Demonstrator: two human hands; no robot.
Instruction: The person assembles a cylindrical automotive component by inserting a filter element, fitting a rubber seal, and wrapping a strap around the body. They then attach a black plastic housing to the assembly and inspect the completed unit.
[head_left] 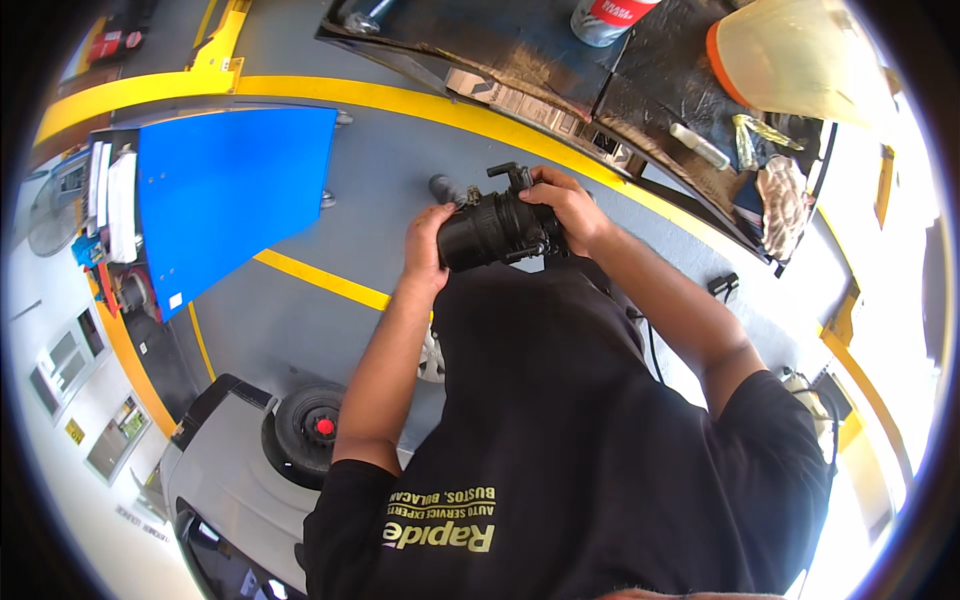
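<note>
Between my two hands, in front of my chest, is a black cylindrical car part (pixel 494 232), held lying on its side. It has ribbed bands, clips and a short bent pipe sticking up at its far side. My left hand (pixel 428 245) grips the left end, its thumb along the upper edge. Around the right end my right hand (pixel 568 208) is closed, with its fingers over the top near the pipe. The underside of the part is hidden from view.
A dark, stained workbench (pixel 500 50) stands ahead on the right. On it are a red-and-silver can (pixel 606 22), a translucent tub (pixel 800 60), a small white bottle (pixel 700 146) and a work glove (pixel 784 205). To the left stands a blue cabinet (pixel 235 190); a grey car (pixel 230 460) is behind it.
</note>
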